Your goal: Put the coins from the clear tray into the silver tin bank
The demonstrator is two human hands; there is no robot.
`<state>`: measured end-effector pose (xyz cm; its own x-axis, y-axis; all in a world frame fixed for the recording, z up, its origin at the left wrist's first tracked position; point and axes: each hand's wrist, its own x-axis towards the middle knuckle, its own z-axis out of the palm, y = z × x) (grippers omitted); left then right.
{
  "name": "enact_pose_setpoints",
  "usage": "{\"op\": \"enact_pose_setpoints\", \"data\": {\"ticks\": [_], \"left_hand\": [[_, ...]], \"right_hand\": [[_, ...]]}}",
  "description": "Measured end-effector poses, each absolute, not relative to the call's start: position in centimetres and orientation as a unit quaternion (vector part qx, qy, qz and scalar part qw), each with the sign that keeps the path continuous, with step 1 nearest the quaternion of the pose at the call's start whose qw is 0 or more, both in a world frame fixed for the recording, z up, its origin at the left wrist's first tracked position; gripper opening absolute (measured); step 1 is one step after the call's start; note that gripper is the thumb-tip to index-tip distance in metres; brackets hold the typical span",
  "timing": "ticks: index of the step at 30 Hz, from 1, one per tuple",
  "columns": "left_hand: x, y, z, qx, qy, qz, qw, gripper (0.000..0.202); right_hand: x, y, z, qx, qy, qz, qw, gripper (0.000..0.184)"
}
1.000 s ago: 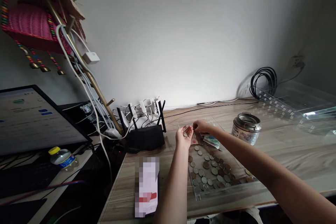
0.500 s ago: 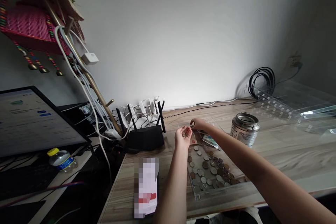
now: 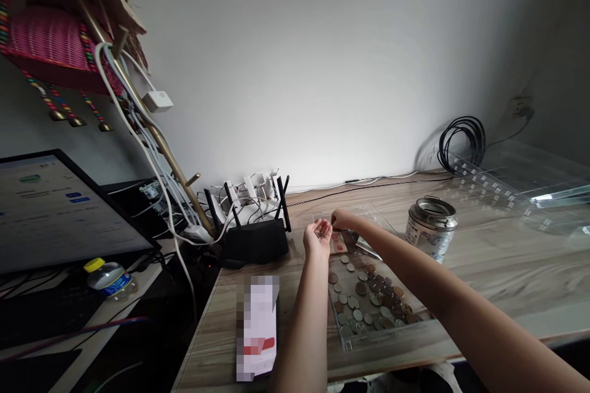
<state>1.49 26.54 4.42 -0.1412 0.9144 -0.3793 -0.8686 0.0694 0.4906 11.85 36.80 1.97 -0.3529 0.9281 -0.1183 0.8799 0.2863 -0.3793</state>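
Observation:
My left hand (image 3: pixel 315 241) is palm up with cupped fingers above the far left part of a clear plastic tray (image 3: pixel 391 338). Small coins (image 3: pixel 320 235) appear to lie in its palm, though blurred. Beside its fingertips, my right hand (image 3: pixel 343 220) is closed with curled fingers; whatever it pinches is hidden. Many silver and brown coins (image 3: pixel 361 288) are spread over the near part of the tray. A reddish banknote (image 3: pixel 338 244) lies just below the hands, and a pale folded note (image 3: pixel 367 247) is partly covered by my right forearm.
A silver lidded tin (image 3: pixel 431 230) stands right of the tray. A phone (image 3: pixel 260 325) with a blurred screen lies to the left, and a black router (image 3: pixel 253 242) is behind it. Clear plastic panels (image 3: pixel 520 196) and coiled black cable (image 3: pixel 461 142) occupy the back right.
Both hands have shifted slightly left. My right hand's fingers are more curled, and more of the reddish banknote shows. The spread coins look unchanged.

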Motion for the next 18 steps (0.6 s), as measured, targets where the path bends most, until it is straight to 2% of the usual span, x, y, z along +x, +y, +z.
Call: {"op": "enact_pose_setpoints", "data": {"ticks": [3,8,11,15,18], "left_hand": [[1.3,26.6,4.5,0.021,0.332,0.692,0.641,0.010],[0.0,26.6,5.0,-0.013,0.342,0.748,0.569,0.004],[-0.5,26.5,5.2,-0.005,0.359,0.753,0.551,0.003],[-0.5,26.2,5.5,0.019,0.363,0.732,0.576,0.008],[-0.1,25.8,5.7,0.157,0.382,0.649,0.639,0.013]], "right_hand": [[11.6,36.7,2.2,-0.568,-0.799,0.187,0.059,0.020],[10.8,36.1,2.3,-0.547,-0.814,0.173,0.095,0.033],[9.9,35.5,2.3,-0.532,-0.825,0.171,0.084,0.034],[8.7,35.1,2.6,-0.522,-0.836,0.159,0.055,0.024],[8.4,35.0,3.1,-0.517,-0.841,0.152,0.042,0.017]]}}
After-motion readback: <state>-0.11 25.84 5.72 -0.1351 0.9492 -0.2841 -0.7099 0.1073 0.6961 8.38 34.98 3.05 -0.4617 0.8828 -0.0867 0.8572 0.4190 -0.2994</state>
